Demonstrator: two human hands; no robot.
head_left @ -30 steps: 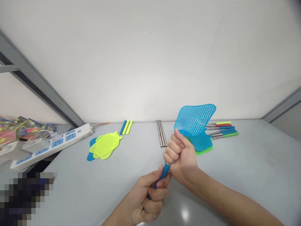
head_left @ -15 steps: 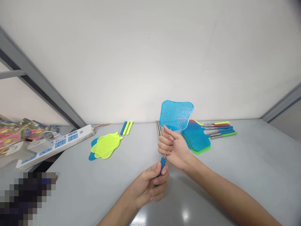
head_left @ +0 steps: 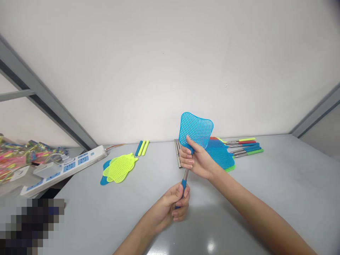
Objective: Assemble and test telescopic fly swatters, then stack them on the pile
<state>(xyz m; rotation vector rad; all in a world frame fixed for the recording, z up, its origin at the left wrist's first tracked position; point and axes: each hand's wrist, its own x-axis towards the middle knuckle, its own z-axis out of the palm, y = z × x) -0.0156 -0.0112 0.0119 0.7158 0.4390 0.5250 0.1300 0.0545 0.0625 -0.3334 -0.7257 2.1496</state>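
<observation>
A blue fly swatter (head_left: 198, 127) with a perforated head, a metal rod and a blue grip is held up above the table between both hands. My left hand (head_left: 174, 203) is closed around the blue grip at the lower end. Higher up, my right hand (head_left: 198, 159) wraps the neck where the head meets the rod, its thumb lying against the head. Just behind my right hand, bare metal rods (head_left: 177, 154) lie on the table. Part of the pile of fly swatters (head_left: 220, 154) on the right is hidden by my right hand.
Yellow swatter heads (head_left: 119, 168) overlap a blue one at left, near blue and yellow grips (head_left: 143, 148). A white power strip (head_left: 77, 164) runs along the left edge, with a colourful heap (head_left: 29, 152) beyond. A wall (head_left: 159, 71) rises behind the grey table (head_left: 106, 219).
My right hand has shifted up slightly, and its thumb now presses on the swatter head. The head has turned and tilted a little. My left hand keeps its hold on the grip.
</observation>
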